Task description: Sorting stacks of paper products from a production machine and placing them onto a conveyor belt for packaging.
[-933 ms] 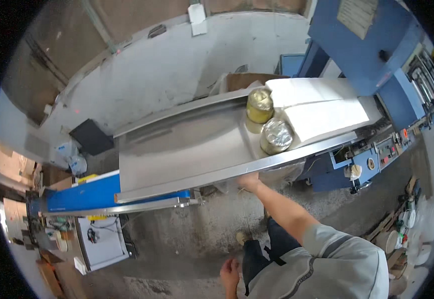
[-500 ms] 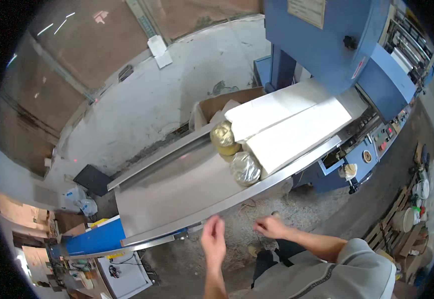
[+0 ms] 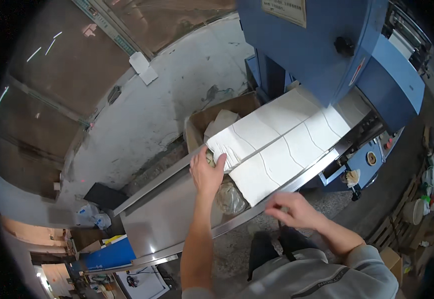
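Observation:
Two long white rows of what looks like stacked folded paper, a far row (image 3: 257, 127) and a near row (image 3: 292, 152), lie side by side on the metal conveyor bed (image 3: 164, 212). My left hand (image 3: 207, 174) is at the far row's left end, thumb and fingers curved around a yellowish wrapped bundle (image 3: 210, 158), mostly hidden by the hand. A clear, shiny plastic-wrapped bundle (image 3: 231, 198) sits against the near row's end, beside my left wrist. My right hand (image 3: 297, 210), fingers curled and nothing visible in them, is over the bed's near rail, close to the near row's corner.
A blue machine housing (image 3: 297, 55) stands over the rows' right end. Behind the bed is a cardboard box (image 3: 249, 103) with white paper inside. A blue belt section (image 3: 109, 254) adjoins the bed at lower left. Wooden pallets (image 3: 391, 219) and containers lie at right.
My left hand has moved up over the bed onto the yellowish bundle. My right hand has moved right to the near rail. Both rows now reach further left, and wavy lines show across them.

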`<move>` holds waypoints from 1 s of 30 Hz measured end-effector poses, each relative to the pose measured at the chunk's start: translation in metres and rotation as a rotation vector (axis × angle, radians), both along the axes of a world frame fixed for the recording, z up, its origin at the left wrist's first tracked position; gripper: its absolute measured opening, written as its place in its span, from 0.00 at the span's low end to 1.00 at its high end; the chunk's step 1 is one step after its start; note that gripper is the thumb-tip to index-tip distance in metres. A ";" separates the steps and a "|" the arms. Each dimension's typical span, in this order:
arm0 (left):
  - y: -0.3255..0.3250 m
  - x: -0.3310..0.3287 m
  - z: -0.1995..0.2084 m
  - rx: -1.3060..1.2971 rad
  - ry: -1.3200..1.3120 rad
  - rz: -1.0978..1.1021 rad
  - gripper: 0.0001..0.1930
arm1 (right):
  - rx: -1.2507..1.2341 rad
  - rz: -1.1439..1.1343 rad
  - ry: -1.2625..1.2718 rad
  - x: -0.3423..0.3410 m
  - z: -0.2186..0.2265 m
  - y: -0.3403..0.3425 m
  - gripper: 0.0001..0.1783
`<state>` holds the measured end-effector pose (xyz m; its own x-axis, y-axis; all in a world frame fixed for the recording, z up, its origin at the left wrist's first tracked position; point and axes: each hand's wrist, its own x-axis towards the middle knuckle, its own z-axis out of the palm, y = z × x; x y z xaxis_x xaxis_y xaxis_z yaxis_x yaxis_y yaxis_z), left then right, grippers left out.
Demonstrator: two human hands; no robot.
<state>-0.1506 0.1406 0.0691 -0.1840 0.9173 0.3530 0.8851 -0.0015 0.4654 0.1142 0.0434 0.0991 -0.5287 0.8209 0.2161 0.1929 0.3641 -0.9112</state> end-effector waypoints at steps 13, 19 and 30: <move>-0.011 -0.078 -0.013 0.072 -0.158 -0.108 0.26 | 0.139 -0.245 -0.212 -0.094 0.024 0.042 0.09; 0.007 -0.106 -0.027 -0.089 -0.499 -0.096 0.25 | 0.384 -0.013 -0.344 -0.167 0.026 0.076 0.23; 0.035 -0.124 -0.016 -0.371 -0.814 -0.184 0.22 | 0.676 0.012 -0.738 -0.206 -0.021 0.113 0.34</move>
<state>-0.2751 0.1751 0.0532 -0.0869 0.9855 -0.1455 0.2842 0.1645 0.9445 -0.0919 0.1566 0.0779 -0.7261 0.6407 0.2495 0.6197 0.7671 -0.1660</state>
